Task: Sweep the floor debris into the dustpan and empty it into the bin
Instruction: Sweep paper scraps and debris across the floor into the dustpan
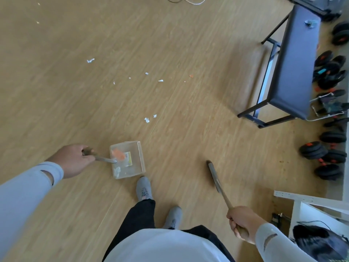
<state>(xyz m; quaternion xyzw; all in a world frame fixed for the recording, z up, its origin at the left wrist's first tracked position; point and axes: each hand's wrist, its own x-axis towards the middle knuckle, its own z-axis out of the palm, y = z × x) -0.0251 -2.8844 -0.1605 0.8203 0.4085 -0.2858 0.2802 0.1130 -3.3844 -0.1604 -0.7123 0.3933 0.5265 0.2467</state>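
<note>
From the head cam the left hand [72, 160] has its fingers wrapped round the dustpan [128, 159] handle, right hand [243, 224] gripping the broom [217, 178], paper scraps [147, 120] still on the floor, so tilting that pan could probably dump what's inside.

The person wears a pale grey-white top [166, 246] with long sleeves. The left sleeve [24, 188] has a narrow slit near the cuff, and the right sleeve [277, 242] shows a similar slit near the wrist. Both hands are bare. Black trousers [137, 218] cover the legs, and the grey shoes [144, 189] have a small dark mark on top
</note>
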